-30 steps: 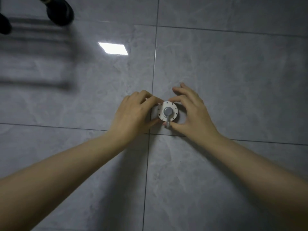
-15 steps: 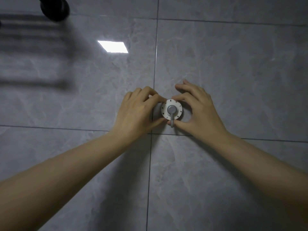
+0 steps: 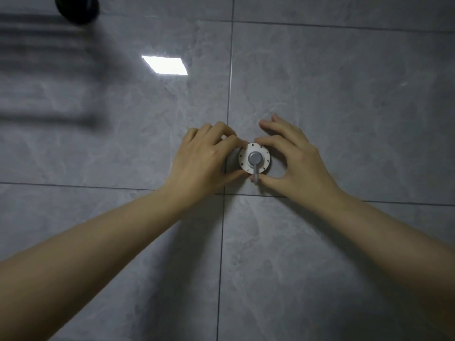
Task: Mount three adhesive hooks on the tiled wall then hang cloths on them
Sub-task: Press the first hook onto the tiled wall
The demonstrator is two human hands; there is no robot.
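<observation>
A round white adhesive hook [image 3: 254, 158] with a grey peg in its middle sits against the grey tiled wall [image 3: 344, 94], just right of a vertical grout line. My left hand [image 3: 204, 158] pinches its left rim between thumb and forefinger. On the other side my right hand [image 3: 293, 158] holds the right rim, with the thumb under the grey peg. No cloths and no other hooks are in view.
A black round fitting [image 3: 76, 8] juts from the wall at the top left, with dark bar shadows under it. A bright ceiling-light reflection [image 3: 165, 65] shines on the tile. A horizontal grout line runs just below the hook.
Both hands stay on the hook. The view has shifted slightly, so the hook and hands appear a little further right and higher against the tiles.
</observation>
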